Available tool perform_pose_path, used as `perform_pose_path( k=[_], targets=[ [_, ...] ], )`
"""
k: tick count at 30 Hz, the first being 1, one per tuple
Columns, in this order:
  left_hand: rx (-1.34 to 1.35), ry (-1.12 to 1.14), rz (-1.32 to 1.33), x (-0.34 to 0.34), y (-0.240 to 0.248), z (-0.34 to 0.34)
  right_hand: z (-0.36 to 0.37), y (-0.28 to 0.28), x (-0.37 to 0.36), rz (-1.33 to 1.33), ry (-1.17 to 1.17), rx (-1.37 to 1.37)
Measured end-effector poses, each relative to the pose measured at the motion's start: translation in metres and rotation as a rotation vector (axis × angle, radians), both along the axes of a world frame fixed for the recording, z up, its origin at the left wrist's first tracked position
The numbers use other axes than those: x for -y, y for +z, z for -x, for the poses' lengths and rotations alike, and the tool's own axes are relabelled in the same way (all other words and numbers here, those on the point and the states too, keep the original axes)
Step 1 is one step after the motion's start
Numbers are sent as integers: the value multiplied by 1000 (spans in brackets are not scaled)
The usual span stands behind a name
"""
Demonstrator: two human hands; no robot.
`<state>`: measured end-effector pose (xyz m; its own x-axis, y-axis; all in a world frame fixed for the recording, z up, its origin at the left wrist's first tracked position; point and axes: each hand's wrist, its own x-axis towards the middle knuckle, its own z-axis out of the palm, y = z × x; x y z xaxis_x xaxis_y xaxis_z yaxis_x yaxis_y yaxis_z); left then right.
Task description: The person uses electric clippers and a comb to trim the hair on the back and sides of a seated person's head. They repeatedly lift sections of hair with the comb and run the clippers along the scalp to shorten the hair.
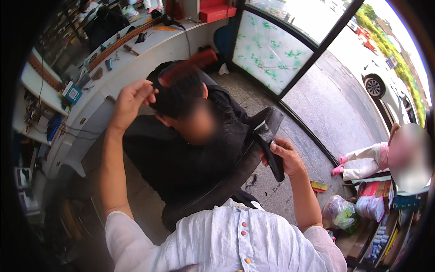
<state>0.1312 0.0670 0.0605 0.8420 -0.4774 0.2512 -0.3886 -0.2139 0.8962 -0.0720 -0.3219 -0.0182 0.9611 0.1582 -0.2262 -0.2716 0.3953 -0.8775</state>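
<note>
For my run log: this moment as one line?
left hand: red comb in seated person's hair | right hand: black clipper

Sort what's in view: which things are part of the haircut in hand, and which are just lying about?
In use:
left hand holding red comb in seated person's hair
right hand gripping black clipper
black cape
barber chair

Lying about:
hair dryer and tools on counter
plastic bag
red box

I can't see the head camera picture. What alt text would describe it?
Seen from above, a person in a white shirt holds a red comb in the left hand against the dark hair of someone seated in a black chair, and grips black hair clippers in the right hand. A white counter with tools runs behind.
</note>
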Motion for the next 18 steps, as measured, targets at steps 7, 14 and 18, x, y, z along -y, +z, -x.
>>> perform_pose_path(
  k=[7, 14, 18],
  targets=[
    [-213, 284, 193, -29, -68, -164, 111, -14, -30, 83, -158, -184],
    [-415, 89, 230, 5, -74, -187, 209, -35, -68, 11, -384, -120],
    [-477, 60, 305, 18, -67, -167, 254, -45, -94, -62, -537, -190]
  ],
)
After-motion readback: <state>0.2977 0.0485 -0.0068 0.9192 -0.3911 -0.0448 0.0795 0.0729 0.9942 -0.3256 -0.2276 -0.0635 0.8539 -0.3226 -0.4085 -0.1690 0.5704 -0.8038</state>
